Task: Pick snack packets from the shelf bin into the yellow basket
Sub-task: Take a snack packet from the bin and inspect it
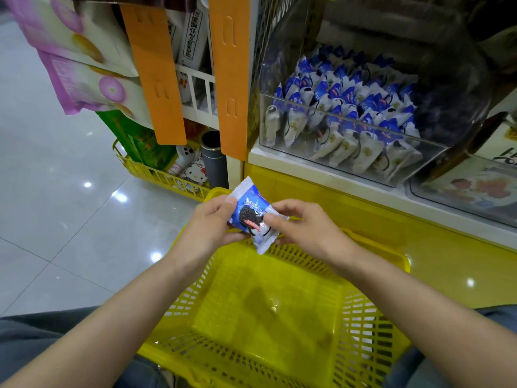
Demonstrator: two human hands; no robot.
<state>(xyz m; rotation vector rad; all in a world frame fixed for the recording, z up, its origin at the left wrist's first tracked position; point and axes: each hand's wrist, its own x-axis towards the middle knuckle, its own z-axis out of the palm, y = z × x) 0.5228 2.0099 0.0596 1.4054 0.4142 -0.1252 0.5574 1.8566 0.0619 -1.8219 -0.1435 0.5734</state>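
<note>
Head cam, what I see: both hands on one snack packet (pixel 251 217). It's blue and white with a dark sandwich cookie printed on it. Left hand (pixel 208 222) pinches the upper-left corner, thumb on top and fingers curled under. Right hand (pixel 305 225) grips the right edge the same way, thumb pressed on the front face, fingers tucked behind. Neither grip is loose.

The packet is tilted, one corner pointing up toward the shelf, and is held in the air over the far rim of the yellow basket (pixel 391 275). It's not inside the basket. The basket sits low between the forearms, with grey trouser cloth (pixel 42 340) on either side.

The clear shelf bin (pixel 349 113) is up and to the right, well apart from the hands. It's packed with rows of matching packets (pixel 347 102) and stands on a white ledge over the yellow shelf base (pixel 405 228).

To the left are orange hanging strips (pixel 156 79), pink-wrapped goods (pixel 84 65) and a small yellow wire rack (pixel 156 175) near the glossy tile floor (pixel 56 191).
</note>
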